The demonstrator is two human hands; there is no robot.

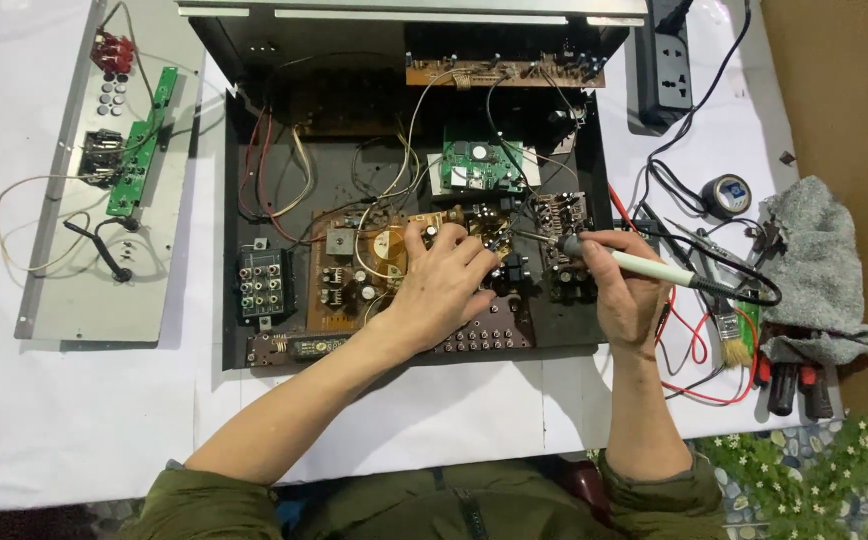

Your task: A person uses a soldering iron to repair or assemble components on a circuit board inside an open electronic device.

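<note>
Two bare forearms enter from the bottom edge, ending in the left hand (441,283) and the right hand (626,290). Both hands are bare, without gloves, rings or a watch. Olive-green sleeves (216,500) are pushed up near the elbows, bunched in folds. The same olive-green garment covers the torso between them.

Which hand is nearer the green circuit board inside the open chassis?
Left. The left hand rests on the brown board just below the green circuit board; the right hand, holding the soldering iron, sits farther to its lower right.
</note>
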